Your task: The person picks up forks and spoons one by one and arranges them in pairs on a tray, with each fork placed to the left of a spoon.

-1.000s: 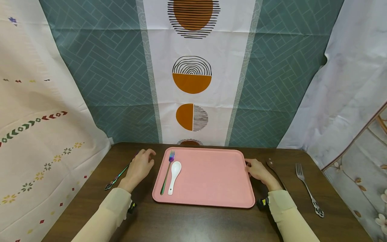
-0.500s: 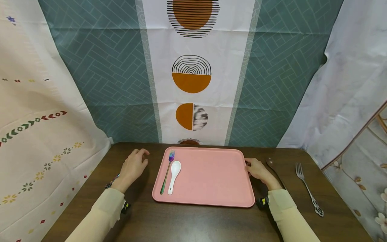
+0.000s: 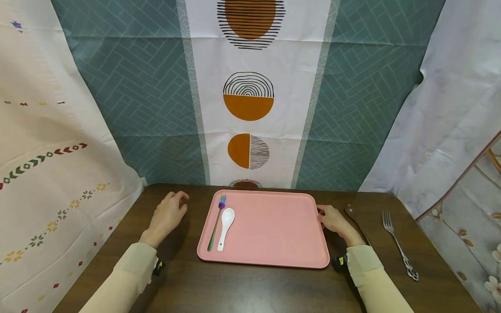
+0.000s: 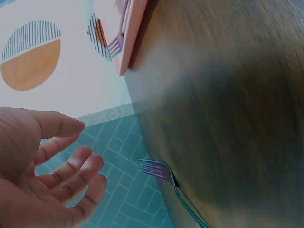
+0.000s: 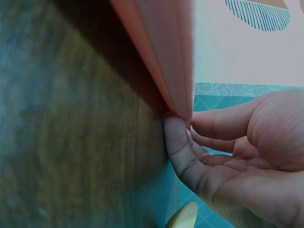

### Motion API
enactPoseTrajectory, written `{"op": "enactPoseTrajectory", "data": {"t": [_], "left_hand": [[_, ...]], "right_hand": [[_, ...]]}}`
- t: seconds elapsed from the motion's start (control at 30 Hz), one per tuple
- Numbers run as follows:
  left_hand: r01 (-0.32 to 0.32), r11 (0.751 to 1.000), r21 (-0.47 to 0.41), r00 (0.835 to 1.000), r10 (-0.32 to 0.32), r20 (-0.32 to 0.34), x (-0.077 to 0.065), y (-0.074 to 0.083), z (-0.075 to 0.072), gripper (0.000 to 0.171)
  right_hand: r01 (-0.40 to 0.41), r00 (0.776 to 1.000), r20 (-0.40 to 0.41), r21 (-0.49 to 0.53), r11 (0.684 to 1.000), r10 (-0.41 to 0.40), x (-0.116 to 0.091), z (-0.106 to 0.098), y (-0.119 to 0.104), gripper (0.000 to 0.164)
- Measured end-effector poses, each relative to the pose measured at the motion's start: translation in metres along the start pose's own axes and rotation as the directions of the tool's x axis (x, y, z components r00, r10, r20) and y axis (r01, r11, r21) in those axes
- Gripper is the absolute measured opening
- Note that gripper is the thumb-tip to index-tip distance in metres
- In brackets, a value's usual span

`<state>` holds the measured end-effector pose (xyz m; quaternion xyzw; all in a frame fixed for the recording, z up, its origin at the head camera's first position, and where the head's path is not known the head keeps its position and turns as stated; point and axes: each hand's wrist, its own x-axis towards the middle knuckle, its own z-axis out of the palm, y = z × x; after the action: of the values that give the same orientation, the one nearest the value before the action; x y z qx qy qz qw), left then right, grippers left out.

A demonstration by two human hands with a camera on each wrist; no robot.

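A pink tray point(image 3: 274, 228) lies on the dark wooden table, carrying a rainbow-coloured fork point(image 3: 217, 219) and a white spoon point(image 3: 225, 226) at its left side. My right hand point(image 3: 332, 218) pinches the tray's right rim; in the right wrist view its thumb and a finger point(image 5: 175, 135) meet at the pink edge. My left hand point(image 3: 167, 214) is off to the left of the tray, fingers loosely bent and holding nothing. Another iridescent fork point(image 4: 159, 172) lies below it on the table, mostly hidden by hand and wrist in the head view.
Right of my right hand lies a brown spoon point(image 3: 349, 211), its handle partly behind the forearm. Farther right is a silver fork point(image 3: 397, 243) with an ornate handle. A patterned cloth point(image 3: 250, 130) hangs at the table's back edge, with more cloths on both sides.
My left hand has shifted left, farther from the tray, and now covers nearly all of the fork on the left. My right hand stays at the tray's rim.
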<state>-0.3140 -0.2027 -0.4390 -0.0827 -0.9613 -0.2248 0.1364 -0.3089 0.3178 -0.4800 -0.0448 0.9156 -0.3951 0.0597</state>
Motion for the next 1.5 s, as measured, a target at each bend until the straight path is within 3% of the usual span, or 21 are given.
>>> {"op": "enactPoseTrajectory", "data": {"t": [0.63, 1.0, 1.33, 1.5], "left_hand": [[0.017, 0.999, 0.040, 1.000, -0.017, -0.004, -0.012, -0.028, -0.003, 0.037], [0.010, 0.998, 0.064, 1.000, -0.011, 0.012, -0.017, -0.040, -0.001, 0.035], [0.026, 0.993, 0.114, 0.999, -0.031, 0.038, -0.018, -0.051, -0.001, 0.036], [0.043, 0.991, 0.129, 0.994, -0.055, 0.092, -0.017, -0.055, -0.001, 0.040]], "right_hand": [[-0.004, 1.000, 0.005, -0.005, 1.000, 0.004, 0.000, -0.001, 0.000, 0.051], [-0.004, 1.000, 0.008, -0.003, 1.000, 0.004, 0.000, 0.000, 0.002, 0.051], [-0.012, 1.000, 0.003, -0.003, 1.000, 0.012, -0.001, -0.001, 0.000, 0.051], [-0.009, 1.000, 0.001, 0.004, 1.000, 0.009, -0.001, 0.000, -0.001, 0.051]]}}
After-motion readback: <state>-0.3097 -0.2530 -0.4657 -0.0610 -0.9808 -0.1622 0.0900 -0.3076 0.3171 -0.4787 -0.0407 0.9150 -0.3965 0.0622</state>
